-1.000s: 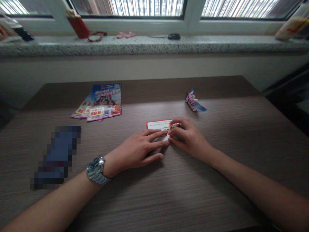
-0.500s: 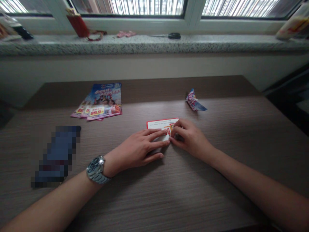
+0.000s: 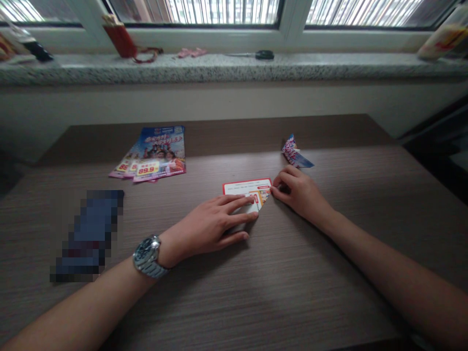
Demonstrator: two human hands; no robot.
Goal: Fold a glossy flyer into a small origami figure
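Observation:
A partly folded leaflet point(image 3: 243, 186), white with a red border and printed text, lies on the table in front of me. Its right side is folded over at a slant. My left hand point(image 3: 215, 222), with a metal watch point(image 3: 146, 253) on the wrist, rests flat across the leaflet's lower part, fingers spread, hiding some of it. The fingers of my right hand point(image 3: 298, 190) are pinched together at the leaflet's right corner, the thumb touching the slanted edge. Just beyond that hand stands a small folded paper piece point(image 3: 296, 155) in blue and pink print.
Several printed leaflets point(image 3: 161, 153) lie fanned at the back left. A blurred-out dark flat object point(image 3: 89, 231) is at the left. Scissors point(image 3: 263, 54), pink items point(image 3: 192, 52) and a red box-like object point(image 3: 120, 39) sit on the stone windowsill point(image 3: 219, 73).
My right hand has slid away from me and to the right along the leaflet's slanted edge, uncovering more of the fold. My left hand has stayed nearly in place.

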